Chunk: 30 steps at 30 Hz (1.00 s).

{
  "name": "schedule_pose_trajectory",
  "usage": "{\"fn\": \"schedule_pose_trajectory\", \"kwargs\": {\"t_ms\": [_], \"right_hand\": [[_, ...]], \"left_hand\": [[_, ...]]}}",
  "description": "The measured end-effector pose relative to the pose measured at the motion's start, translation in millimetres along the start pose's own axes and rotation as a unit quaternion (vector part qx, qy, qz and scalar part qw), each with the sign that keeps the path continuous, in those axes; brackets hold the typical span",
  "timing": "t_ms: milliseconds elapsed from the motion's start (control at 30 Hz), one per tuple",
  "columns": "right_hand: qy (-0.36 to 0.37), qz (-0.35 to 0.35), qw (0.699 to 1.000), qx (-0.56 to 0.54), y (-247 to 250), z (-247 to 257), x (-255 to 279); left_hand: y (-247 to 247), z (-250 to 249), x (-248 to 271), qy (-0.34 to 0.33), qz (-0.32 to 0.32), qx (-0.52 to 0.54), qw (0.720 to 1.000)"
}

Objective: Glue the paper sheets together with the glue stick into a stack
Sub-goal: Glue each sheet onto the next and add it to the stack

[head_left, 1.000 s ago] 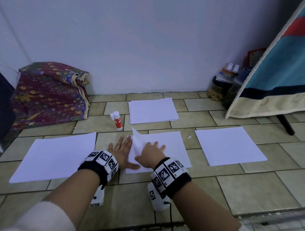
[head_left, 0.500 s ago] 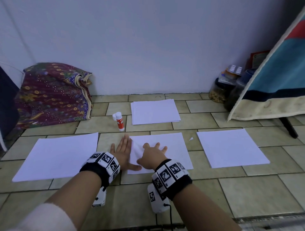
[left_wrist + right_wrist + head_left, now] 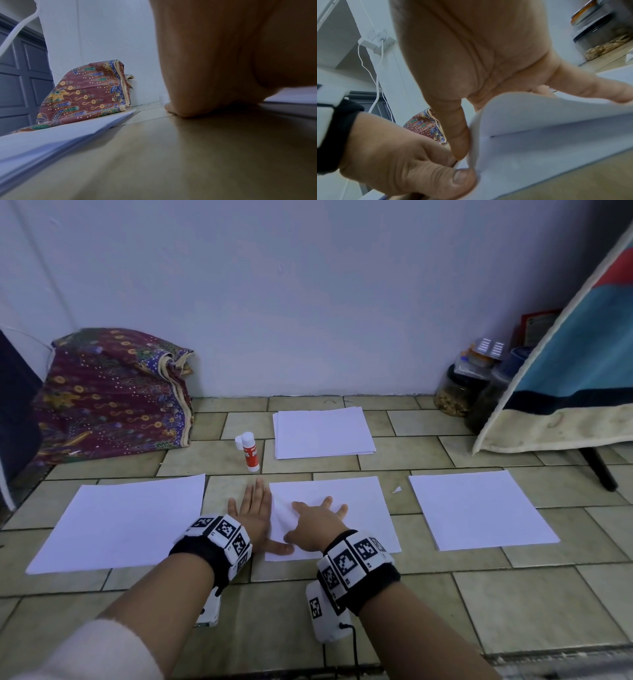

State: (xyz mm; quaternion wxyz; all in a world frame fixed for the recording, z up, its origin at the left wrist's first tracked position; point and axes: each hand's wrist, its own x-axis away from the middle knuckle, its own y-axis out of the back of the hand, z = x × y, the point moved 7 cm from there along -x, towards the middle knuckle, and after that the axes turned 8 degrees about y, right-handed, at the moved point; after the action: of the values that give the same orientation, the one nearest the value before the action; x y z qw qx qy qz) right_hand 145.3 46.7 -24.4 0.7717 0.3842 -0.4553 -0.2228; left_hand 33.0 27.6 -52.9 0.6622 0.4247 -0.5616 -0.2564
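A white paper stack [image 3: 346, 501] lies on the tiled floor in front of me. My right hand [image 3: 317, 522] rests on its left part with fingers spread; in the right wrist view the top sheet [image 3: 539, 116] still bows up under the right hand [image 3: 479, 56]. My left hand [image 3: 255, 508] lies flat on the floor at the stack's left edge, its thumb [image 3: 458, 178] pressing the near left corner. In the left wrist view the left hand [image 3: 223, 67] sits on the tile. The capped red-and-white glue stick [image 3: 249, 451] stands beyond the left hand, untouched.
Single white sheets lie to the left [image 3: 120, 522] and to the right [image 3: 479, 508]. Another paper pile [image 3: 323, 433] lies near the wall. A folded batik cloth [image 3: 113, 395] sits at the back left; jars [image 3: 459, 388] and a hanging cloth [image 3: 565, 371] are at the right.
The top sheet's raised left corner has come down onto the stack. My right hand has spread and slid forward over it. The left hand stays at the edge.
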Motion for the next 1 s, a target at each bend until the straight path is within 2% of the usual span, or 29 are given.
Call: {"fn": "schedule_pose_trajectory", "kwargs": {"t_ms": [367, 667, 1000], "right_hand": [[-0.002, 0.031, 0.999, 0.025, -1.1, 1.1, -5.0], [0.0, 0.029, 1.0, -0.007, 3.0, 0.2, -6.1], [-0.01, 0.037, 0.999, 0.008, 1.7, 2.1, -7.3]], "left_hand": [[-3.0, 1.0, -6.6, 0.009, 0.011, -0.031, 0.999], [-5.0, 1.7, -10.6, 0.009, 0.023, -0.023, 0.999], [-3.4, 0.6, -9.9, 0.011, 0.027, -0.023, 0.999]]}}
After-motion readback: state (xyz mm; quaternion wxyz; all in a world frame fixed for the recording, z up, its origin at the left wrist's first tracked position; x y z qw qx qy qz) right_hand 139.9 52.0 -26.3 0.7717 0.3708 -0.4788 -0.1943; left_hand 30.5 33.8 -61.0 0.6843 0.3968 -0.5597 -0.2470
